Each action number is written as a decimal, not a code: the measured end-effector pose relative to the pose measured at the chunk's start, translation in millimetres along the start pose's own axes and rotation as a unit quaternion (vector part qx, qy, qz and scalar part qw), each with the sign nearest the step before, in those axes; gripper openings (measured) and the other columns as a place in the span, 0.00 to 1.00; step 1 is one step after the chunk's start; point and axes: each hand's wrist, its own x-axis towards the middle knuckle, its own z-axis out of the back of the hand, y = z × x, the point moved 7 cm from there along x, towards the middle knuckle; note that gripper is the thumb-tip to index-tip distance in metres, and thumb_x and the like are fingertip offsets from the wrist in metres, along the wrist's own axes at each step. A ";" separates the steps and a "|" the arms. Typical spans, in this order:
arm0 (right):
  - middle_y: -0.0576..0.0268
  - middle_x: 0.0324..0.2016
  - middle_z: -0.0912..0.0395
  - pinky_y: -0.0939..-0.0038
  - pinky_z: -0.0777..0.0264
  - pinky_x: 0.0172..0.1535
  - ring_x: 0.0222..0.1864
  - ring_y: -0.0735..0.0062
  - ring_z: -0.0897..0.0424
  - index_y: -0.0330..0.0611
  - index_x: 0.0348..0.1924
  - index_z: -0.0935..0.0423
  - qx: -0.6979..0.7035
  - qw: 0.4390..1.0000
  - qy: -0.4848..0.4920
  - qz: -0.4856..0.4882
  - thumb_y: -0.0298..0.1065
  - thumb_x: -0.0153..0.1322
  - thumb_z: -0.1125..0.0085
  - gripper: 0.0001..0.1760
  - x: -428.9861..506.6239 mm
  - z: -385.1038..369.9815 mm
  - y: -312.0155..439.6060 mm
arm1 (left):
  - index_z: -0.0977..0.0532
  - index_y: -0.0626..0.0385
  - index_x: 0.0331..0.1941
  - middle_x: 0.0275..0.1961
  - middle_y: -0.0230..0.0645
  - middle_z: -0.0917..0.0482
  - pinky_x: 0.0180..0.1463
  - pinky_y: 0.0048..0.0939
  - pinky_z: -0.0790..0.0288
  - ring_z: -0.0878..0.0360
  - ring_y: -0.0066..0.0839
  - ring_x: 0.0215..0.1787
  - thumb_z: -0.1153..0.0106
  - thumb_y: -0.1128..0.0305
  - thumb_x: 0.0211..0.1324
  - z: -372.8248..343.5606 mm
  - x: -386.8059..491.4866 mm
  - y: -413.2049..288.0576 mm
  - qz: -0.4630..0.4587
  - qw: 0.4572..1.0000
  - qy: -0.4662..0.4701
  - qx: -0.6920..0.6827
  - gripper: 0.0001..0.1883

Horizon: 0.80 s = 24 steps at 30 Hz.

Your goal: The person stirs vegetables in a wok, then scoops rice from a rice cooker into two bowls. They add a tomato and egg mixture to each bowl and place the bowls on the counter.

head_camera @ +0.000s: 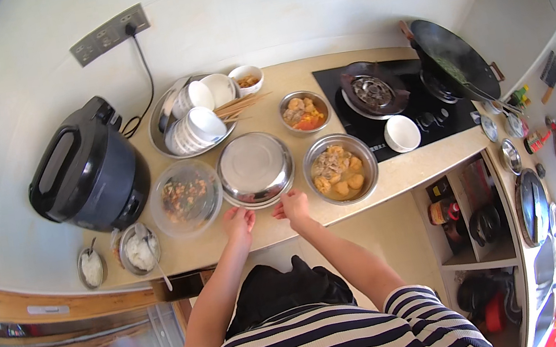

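An upturned stainless steel bowl (255, 163) rests on a white plate (261, 205) near the counter's front edge. At the plate's front left is my left hand (240, 223), its fingers partly curled. My right hand (292, 208) is at the front right of the rim, fingers bent inward. Whether either hand grips the plate is not clear. Left of the bowl, a clear plastic lid (187, 198) lies over chopped food. On the right stands a steel bowl of stew (342, 169), with a smaller steel bowl of food (304, 112) behind it.
A black electric cooker (90, 169) stands left, near two bowls of rice (140, 250) (91, 268). Behind, a steel basin (156, 133) holds white bowls and chopsticks (239, 107). The gas hob (428, 118) carries a wok (451, 56) and a white bowl (402, 133).
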 end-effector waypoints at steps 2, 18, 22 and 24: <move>0.50 0.17 0.27 0.70 0.29 0.14 0.13 0.63 0.24 0.31 0.32 0.35 0.000 1.000 -0.003 -0.017 0.30 0.67 0.53 0.09 1.0 3.6 -2.5 | 0.33 0.53 0.34 0.29 0.32 0.26 0.34 0.27 0.25 0.24 0.25 0.30 0.47 0.74 0.55 -9.2 -9.0 -4.1 0.010 0.999 -0.046 0.007 0.06; 0.52 0.19 0.28 0.70 0.26 0.20 0.18 0.63 0.24 0.35 0.28 0.38 0.071 0.997 0.009 -0.013 0.25 0.65 0.55 0.03 -22.3 12.1 -7.4 | 0.35 0.58 0.38 0.29 0.33 0.27 0.26 0.22 0.28 0.28 0.23 0.24 0.48 0.77 0.56 -1.4 -11.8 -5.3 -0.016 0.999 -0.031 0.025 0.07; 0.53 0.19 0.28 0.72 0.27 0.19 0.17 0.65 0.24 0.35 0.28 0.37 0.088 0.996 0.000 0.027 0.23 0.66 0.55 0.02 -28.4 14.8 -4.7 | 0.35 0.59 0.40 0.32 0.34 0.28 0.31 0.24 0.27 0.28 0.23 0.27 0.48 0.78 0.56 1.0 -14.9 -2.2 -0.024 0.998 -0.038 0.043 0.10; 0.53 0.18 0.28 0.72 0.27 0.18 0.17 0.65 0.24 0.34 0.27 0.36 0.071 0.997 0.003 0.040 0.22 0.66 0.55 0.02 -36.6 14.4 2.5 | 0.35 0.58 0.41 0.33 0.33 0.28 0.33 0.24 0.27 0.28 0.23 0.28 0.47 0.77 0.56 4.1 -14.1 1.8 -0.017 0.999 -0.034 0.034 0.10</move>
